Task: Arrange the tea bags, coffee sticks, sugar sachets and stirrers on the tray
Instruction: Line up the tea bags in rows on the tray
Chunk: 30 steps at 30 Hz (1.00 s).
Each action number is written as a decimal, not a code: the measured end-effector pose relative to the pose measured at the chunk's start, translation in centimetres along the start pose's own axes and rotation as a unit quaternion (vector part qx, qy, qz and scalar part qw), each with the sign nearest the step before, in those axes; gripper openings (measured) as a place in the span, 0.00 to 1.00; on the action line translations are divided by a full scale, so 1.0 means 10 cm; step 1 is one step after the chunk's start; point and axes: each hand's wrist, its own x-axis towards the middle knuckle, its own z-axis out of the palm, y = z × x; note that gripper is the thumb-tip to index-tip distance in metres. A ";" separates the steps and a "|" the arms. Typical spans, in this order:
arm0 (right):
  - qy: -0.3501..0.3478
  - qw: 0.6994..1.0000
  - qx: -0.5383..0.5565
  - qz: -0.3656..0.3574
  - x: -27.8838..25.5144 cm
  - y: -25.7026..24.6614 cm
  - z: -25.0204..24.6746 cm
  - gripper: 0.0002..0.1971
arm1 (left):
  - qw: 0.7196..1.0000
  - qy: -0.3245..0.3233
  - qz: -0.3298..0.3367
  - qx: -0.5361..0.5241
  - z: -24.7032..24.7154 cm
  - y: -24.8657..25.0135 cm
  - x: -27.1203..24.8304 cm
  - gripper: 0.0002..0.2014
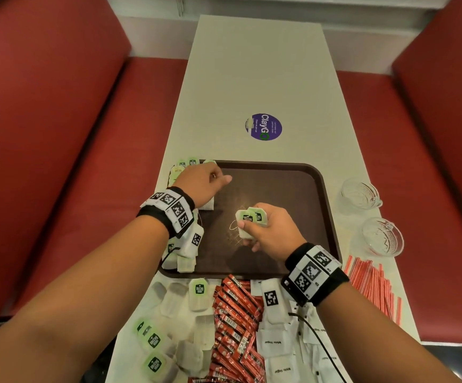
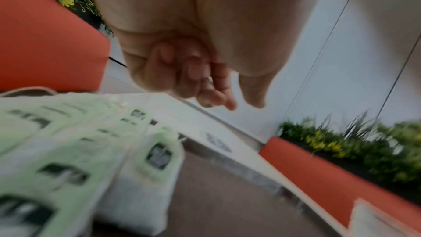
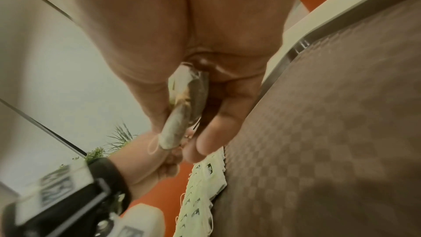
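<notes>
A brown tray (image 1: 279, 189) (image 3: 330, 114) lies in the middle of the white table. Tea bags with green tags (image 1: 188, 164) (image 2: 91, 141) (image 3: 200, 186) lie in an overlapping row along its left edge. My left hand (image 1: 207, 181) (image 2: 205, 86) hovers over the far end of that row with fingers curled in and nothing in them. Over the tray's middle, my right hand (image 1: 260, 228) pinches a small stack of tea bags (image 1: 250, 218) (image 3: 180, 114), with a string loop hanging off it. Loose tea bags (image 1: 169, 327), red coffee sticks (image 1: 235, 327), white sugar sachets (image 1: 282, 349) and red-striped stirrers (image 1: 373, 288) lie on the table.
Two glass cups (image 1: 361, 194) (image 1: 383, 236) stand at the table's right edge, beyond the stirrers. A purple round sticker (image 1: 263, 127) marks the tabletop past the tray. Red bench seats (image 1: 58, 161) run along both sides of the table.
</notes>
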 end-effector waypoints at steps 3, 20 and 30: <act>0.015 1.000 -0.022 -0.011 0.03 -0.02 0.01 0.06 | 0.988 -0.045 0.092 -0.117 -0.14 0.21 -0.29 0.12; 0.056 0.992 -0.098 -0.059 0.03 -0.06 0.06 0.17 | 0.989 0.001 0.126 -0.082 -0.43 0.20 -0.50 0.04; 0.070 0.996 -0.044 -0.031 -0.10 -0.08 -0.06 0.07 | 0.984 -0.119 0.054 0.124 -0.33 -0.17 -0.05 0.03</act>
